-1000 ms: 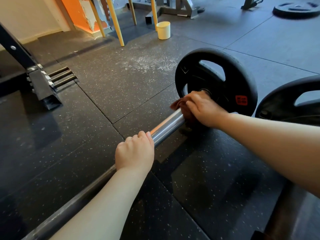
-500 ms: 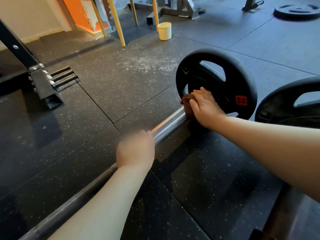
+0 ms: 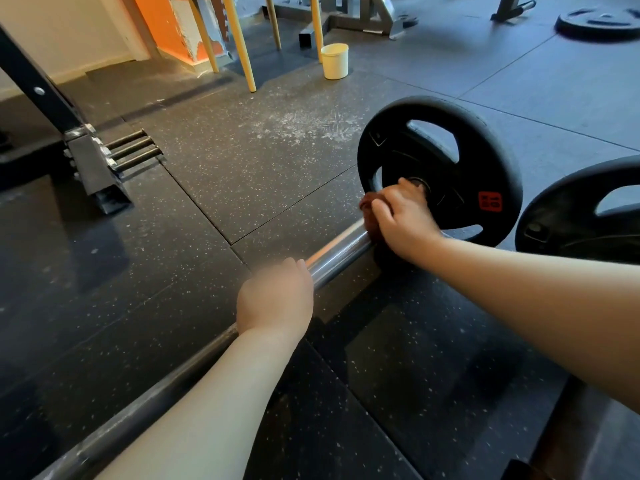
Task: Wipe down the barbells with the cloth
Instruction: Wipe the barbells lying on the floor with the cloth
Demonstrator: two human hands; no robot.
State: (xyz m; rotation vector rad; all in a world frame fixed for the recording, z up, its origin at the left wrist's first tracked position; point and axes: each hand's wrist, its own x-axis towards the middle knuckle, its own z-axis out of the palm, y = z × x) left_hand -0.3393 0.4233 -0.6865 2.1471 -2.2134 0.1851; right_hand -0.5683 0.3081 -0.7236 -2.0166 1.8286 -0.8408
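Our left hand (image 3: 275, 299), blurred in the head view, has its fingers curled over the long grey steel barbell (image 3: 341, 247). The barbell lies low across the floor, running from lower left up towards the right. Further right along the shaft, apart from the left, our right hand (image 3: 407, 220) clamps the small reddish-brown cloth (image 3: 370, 211) around the bar. It sits hard against the hub of the round black rubber weight plate (image 3: 485, 147) with the red label.

We judge rolling to be the main risk. The plate stands on its rim, so a firm rub could turn or shift the bar if our left grip slackens. Our right fingers sit so close to the hub that a push further right could jam them against the plate. The cloth is bunched, so it may skip the underside of the shaft.

The surface is black speckled rubber floor tiling (image 3: 207, 209) with visible seams and a pale dusty patch (image 3: 304, 124) beyond the bar. At far left stands a black rack upright with a steel foot (image 3: 90, 161) and dark pegs. Behind it is a cream and orange wall. Slanted yellow legs (image 3: 242, 46) and a cream plastic tub (image 3: 335, 60) stand further back. A second black plate (image 3: 568, 216) stands at the right edge, and another lies flat in the far right corner.
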